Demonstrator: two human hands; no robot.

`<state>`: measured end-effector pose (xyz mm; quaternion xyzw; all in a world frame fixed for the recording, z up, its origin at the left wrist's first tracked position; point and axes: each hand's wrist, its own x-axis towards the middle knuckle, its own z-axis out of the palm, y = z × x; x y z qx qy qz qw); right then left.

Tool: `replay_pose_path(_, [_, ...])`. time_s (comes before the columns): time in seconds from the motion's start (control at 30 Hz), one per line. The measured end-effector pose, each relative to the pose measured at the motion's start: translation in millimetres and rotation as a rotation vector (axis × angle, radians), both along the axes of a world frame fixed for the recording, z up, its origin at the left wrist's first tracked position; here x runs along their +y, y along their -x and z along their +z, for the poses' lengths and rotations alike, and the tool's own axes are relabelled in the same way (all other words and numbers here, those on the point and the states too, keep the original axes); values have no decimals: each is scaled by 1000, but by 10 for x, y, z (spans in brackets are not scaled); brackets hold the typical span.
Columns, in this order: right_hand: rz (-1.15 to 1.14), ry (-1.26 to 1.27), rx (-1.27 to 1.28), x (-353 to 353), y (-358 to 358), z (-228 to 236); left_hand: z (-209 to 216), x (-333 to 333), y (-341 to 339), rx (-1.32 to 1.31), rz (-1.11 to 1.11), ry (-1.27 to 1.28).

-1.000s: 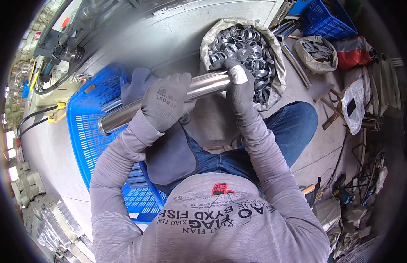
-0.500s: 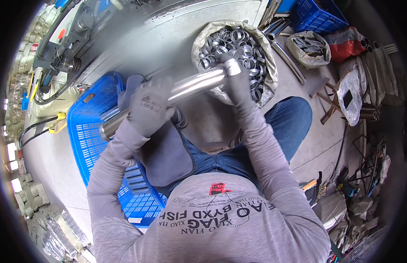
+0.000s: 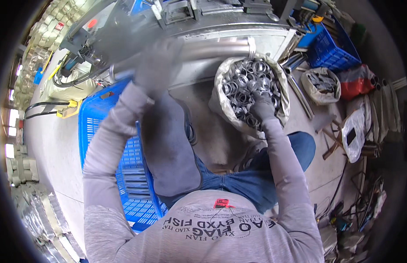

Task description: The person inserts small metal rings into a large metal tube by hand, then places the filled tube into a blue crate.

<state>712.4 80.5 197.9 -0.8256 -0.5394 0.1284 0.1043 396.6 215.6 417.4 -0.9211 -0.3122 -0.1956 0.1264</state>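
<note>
Okay, left hand [image 3: 158, 65] blurred, grip wrapped round metal tube [image 3: 212, 49], its right end by sack's [image 3: 219, 87] far edge; right hand [image 3: 262, 106] among rings [image 3: 243, 79] toward near-right rim, can't tell if holding any. Probably best: steady tube, pinch single ring.

Silvery tube [image 3: 212, 49] crosswise, seemingly collared at right, near heaped metal rings [image 3: 243, 80].
</note>
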Motion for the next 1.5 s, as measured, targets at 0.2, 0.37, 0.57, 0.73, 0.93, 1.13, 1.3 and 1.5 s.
replay_pose_path(0.2, [64,-394,1197,-179,-197,620,508,1315,-531,-44,252,-99])
replay_pose_path(0.37, [-153,-504,1406,-105,-30,924,453,2271,-731,79,402,-205])
replay_pose_path(0.57, [-31,-511,1267,-103,-210,854,163,2877,-763,61,398,-28])
replay_pose_path(0.73, [-106,-336,1130,-103,-255,906,-12,2465,-681,20,313,-158])
replay_pose_path(0.93, [-38,-551,921,-135,-476,257,-527,1017,383,-301,-12,-161])
replay_pose_path(1.13, [-53,-369,1390,-184,-376,645,-2229,-401,2868,20,652,364])
replay_pose_path(1.3, [-113,-368,1400,-107,-626,262,-3539,-2270,4237,702,926,1073])
replay_pose_path(1.5, [86,-338,1196,-374,-472,68,-4267,-3425,4104,820,823,1239])
